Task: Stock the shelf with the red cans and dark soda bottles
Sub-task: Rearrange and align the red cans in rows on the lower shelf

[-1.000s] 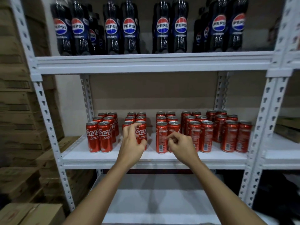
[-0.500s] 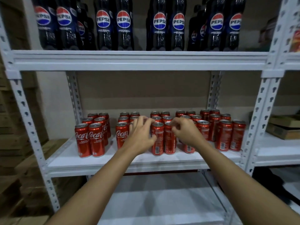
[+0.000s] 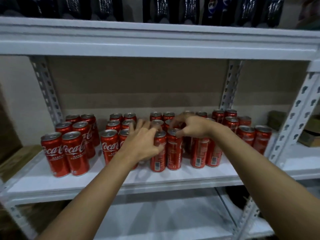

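Observation:
Several red cans stand in paired rows on the white middle shelf. My left hand wraps a front-row red can, thumb across its face and fingers spread behind its top. My right hand curls over the rim of the neighbouring front can, fingertips on its lid. The two cans stand upright and touch each other. Dark soda bottles line the upper shelf, and only their lower parts show.
More can groups stand at the left and right of the shelf. A white lower shelf lies below. Perforated grey uprights frame the bay. Cardboard boxes sit at the far left and far right.
The view has moved closer and lower. Both hands have shifted right from the second can group onto the two front cans of the middle group.

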